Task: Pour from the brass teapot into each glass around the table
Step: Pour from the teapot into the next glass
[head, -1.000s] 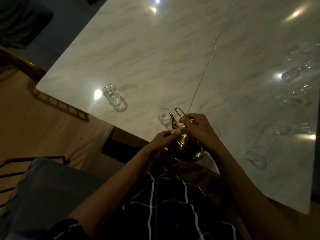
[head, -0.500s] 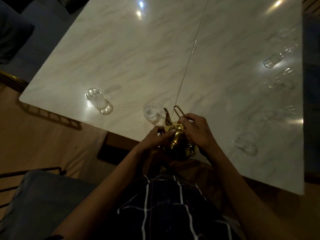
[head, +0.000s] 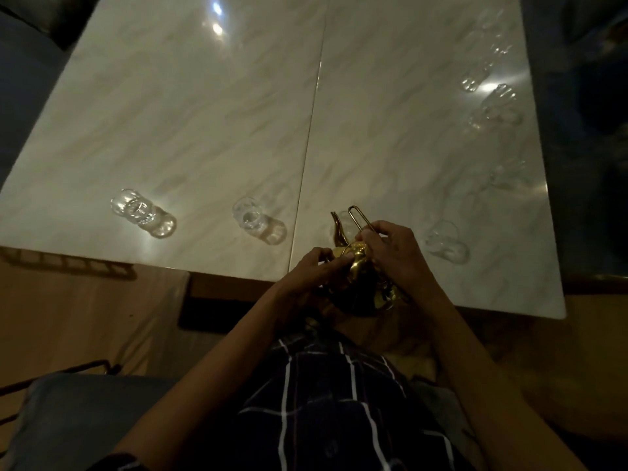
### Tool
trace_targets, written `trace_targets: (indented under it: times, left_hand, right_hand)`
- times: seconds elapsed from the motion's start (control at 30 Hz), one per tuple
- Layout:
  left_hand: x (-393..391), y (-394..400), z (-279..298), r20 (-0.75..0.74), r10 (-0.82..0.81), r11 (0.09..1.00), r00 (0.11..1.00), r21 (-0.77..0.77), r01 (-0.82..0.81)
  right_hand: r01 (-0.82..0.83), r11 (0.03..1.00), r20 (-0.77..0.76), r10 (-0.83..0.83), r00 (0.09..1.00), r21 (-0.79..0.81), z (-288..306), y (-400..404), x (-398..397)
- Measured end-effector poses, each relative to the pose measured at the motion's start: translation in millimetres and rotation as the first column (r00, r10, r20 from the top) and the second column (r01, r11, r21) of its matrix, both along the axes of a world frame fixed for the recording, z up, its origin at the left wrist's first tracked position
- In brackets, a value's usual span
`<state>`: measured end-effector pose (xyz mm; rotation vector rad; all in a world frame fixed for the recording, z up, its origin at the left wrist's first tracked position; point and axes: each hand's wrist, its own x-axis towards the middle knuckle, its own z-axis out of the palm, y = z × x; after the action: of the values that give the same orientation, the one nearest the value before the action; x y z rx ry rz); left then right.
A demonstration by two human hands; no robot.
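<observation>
The brass teapot is held over the near edge of the marble table, its spout pointing away from me. My right hand grips its wire handle, and my left hand holds the lid with thumb and fingers. A clear glass stands just beyond the spout, partly hidden by it. Along the near edge stand more glasses: one at far left, one left of the seam, one to the right of my hands. Several faint glasses line the right edge.
A seam divides the tabletop in two. A grey-cushioned chair with a dark metal frame sits at lower left over the wooden floor. Dark seating lies beyond the table's left corner and right side.
The view has swung so the table sits squarer to me and the right-hand glasses come nearer. Both hands keep their hold on the teapot, which stays at the near edge.
</observation>
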<state>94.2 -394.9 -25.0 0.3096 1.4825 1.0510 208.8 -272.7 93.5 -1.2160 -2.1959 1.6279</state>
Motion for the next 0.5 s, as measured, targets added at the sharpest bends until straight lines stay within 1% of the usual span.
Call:
trace_targets:
  times: [0.1,0.17,0.27,0.4,0.5]
  left_hand:
    - [6.3,12.5,-3.8,0.007,-0.030,1.000,1.000,0.003,0.030]
    - [11.2,20.2,-6.8,0.023,-0.069,0.998,0.997,-0.011,0.069]
    - [16.0,28.9,-10.2,0.044,-0.083,0.996,0.996,-0.040,0.085]
    - [20.7,36.2,-16.5,0.087,-0.140,0.989,0.986,-0.032,0.144]
    - [23.5,38.3,-18.2,0.110,-0.146,0.987,0.983,-0.045,0.151]
  right_hand:
    - [0.058,0.998,0.027,-0.058,0.998,0.002,-0.5,3.7,7.4]
    - [0.098,0.995,0.046,-0.098,0.994,0.002,-1.9,6.9,11.9]
    - [0.149,0.989,0.091,-0.148,0.985,-0.005,-6.1,11.4,17.9]
    - [0.161,0.987,0.137,-0.160,0.978,0.000,-7.3,17.0,20.8]
    - [0.166,0.986,0.177,-0.167,0.970,0.021,-9.0,19.8,19.6]
